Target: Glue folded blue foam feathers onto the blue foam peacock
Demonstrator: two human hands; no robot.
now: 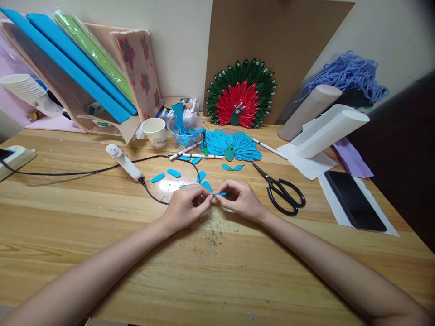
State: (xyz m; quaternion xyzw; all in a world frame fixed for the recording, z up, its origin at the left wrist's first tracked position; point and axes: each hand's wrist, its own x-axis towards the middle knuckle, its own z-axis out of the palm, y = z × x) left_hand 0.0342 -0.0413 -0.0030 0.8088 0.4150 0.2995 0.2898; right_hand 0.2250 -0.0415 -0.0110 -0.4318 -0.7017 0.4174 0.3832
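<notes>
My left hand (186,206) and my right hand (239,199) meet at the table's middle, fingers pinched together on a small blue paper petal (219,194) held between them. Several loose blue petals (174,173) lie just beyond my hands. Farther back a flat blue petal peacock (234,145) lies on the table. A red and green petal peacock (242,93) leans against a brown board.
A white corded glue tool (124,162) lies at the left, its black cable running past my left hand. Black scissors (282,190) lie to the right. A paper cup (155,131), a clear bowl (185,129), markers, a black phone (355,206) and foam rolls (326,129) stand around.
</notes>
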